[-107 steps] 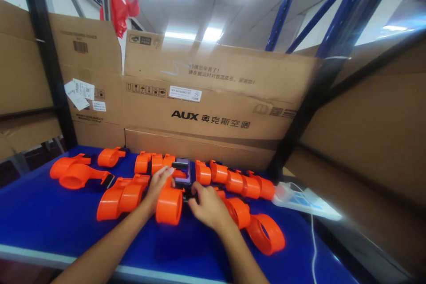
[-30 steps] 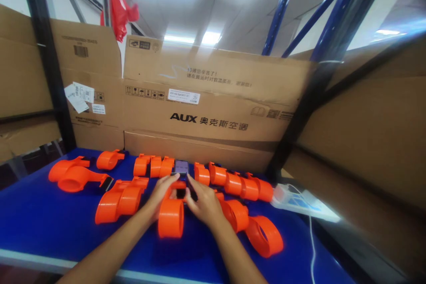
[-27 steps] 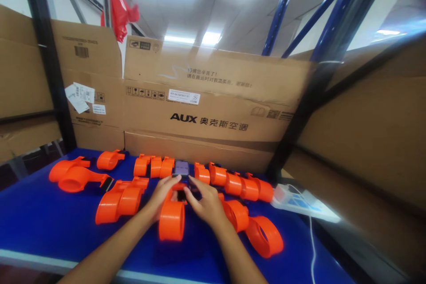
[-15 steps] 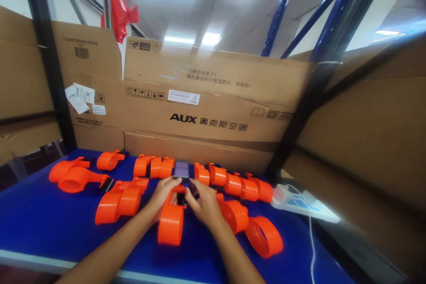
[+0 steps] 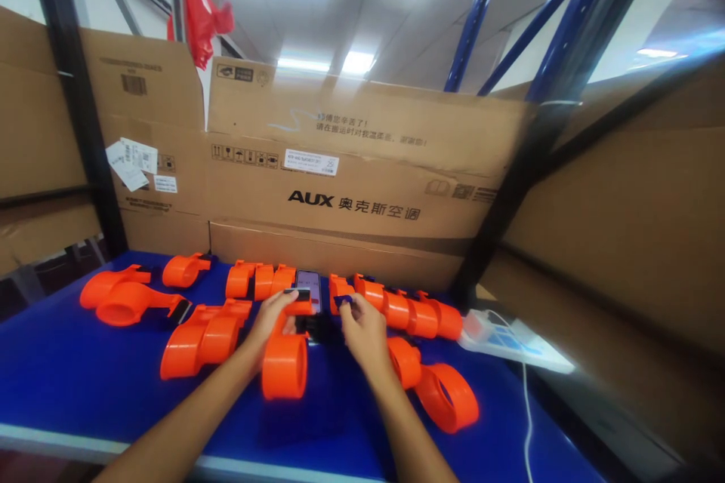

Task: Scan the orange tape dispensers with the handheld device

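Observation:
My left hand (image 5: 275, 323) is closed around the arm of an orange plastic ring piece (image 5: 285, 368), whose round band hangs below the fingers. A dark pad shows at the top of that arm, and a black part (image 5: 309, 327) juts from its right side. To the right, my right hand (image 5: 362, 328) pinches a small dark blue piece (image 5: 343, 301), apart from the orange ring piece; its kind is too small to tell. Behind my hands a phone (image 5: 309, 281) with a lit screen stands near the cardboard, partly hidden by my left hand's orange piece.
Several similar orange ring pieces (image 5: 220, 339) lie left, and more (image 5: 422, 319) lie right on the blue tabletop (image 5: 102, 392). A white power strip (image 5: 521, 347) with a cable is at the right. Cardboard panels (image 5: 362, 204) and a dark post (image 5: 498, 219) border the table.
My right hand has moved right, away from the orange ring piece, with the small dark blue piece pinched in it. The held ring piece has shifted slightly left and up, uncovering the black part.

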`<state>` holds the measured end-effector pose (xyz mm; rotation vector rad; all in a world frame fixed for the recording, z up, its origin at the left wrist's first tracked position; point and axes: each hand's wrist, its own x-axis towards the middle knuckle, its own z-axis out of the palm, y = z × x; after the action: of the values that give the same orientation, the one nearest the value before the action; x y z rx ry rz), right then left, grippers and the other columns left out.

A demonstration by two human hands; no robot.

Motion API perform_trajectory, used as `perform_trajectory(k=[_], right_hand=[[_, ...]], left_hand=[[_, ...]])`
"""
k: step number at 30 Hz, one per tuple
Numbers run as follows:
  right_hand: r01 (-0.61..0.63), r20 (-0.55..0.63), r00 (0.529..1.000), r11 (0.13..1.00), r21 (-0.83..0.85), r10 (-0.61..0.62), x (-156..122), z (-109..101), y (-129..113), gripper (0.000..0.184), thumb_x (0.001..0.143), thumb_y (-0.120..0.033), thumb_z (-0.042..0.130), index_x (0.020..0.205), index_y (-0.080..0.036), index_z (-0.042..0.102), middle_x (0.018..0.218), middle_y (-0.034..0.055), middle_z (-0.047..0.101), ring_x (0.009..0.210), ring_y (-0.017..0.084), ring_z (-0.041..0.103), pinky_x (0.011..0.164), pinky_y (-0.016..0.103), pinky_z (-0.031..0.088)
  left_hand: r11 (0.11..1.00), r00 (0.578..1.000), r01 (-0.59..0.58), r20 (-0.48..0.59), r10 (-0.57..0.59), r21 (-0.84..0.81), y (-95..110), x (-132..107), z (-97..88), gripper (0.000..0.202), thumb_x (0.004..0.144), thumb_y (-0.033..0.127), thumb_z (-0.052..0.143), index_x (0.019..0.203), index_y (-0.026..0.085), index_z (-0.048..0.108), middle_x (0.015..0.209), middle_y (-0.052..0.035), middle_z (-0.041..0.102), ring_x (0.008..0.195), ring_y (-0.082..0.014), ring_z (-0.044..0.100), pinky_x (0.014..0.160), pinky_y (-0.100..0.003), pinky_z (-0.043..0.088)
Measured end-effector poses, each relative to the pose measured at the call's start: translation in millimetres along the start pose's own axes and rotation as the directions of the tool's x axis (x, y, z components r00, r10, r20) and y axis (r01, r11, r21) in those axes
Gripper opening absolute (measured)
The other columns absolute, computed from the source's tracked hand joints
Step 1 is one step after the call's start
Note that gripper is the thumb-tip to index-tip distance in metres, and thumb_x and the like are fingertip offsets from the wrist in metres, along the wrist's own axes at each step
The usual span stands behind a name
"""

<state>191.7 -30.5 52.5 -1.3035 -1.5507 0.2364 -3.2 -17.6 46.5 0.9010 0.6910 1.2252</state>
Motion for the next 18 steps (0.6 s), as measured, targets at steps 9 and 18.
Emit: perform_trajectory(k=[9,18], right_hand=[[0.039,0.089,0.996,0.982,-0.186,-0.023,-6,-2,-1,0.017,0.082,-0.015,0.049,0.086,-0.02,0.065,0.081,0.0065,0.073,0.077,0.022,0.07,0.071,0.028,0.048],[0.337,0.189,0.92,0.939,0.064,-0.343,-12,-5,-26,0.035,0.092,-0.023,0.053,0.126,-0.024,0.061,0.113,0.0079,0.068,0.086,0.02,0.067,0.081,0.032,0.054]], left_hand=[[0.992,0.995,-0.084,-0.047,0.089,0.093,-7,0,-2.2,0.035,0.076,0.049,0.071,0.07,0.017,0.059,0.035,0.0056,0.044,0.031,-0.0103,0.041,0.039,-0.022,0.031],[0.982,0.994,-0.108,0.002,0.109,0.157,-8,-8,7.3,0.037,0.075,0.048,0.074,0.088,0.015,0.066,0.047,0.0052,0.053,0.036,-0.0075,0.04,0.04,-0.021,0.032]])
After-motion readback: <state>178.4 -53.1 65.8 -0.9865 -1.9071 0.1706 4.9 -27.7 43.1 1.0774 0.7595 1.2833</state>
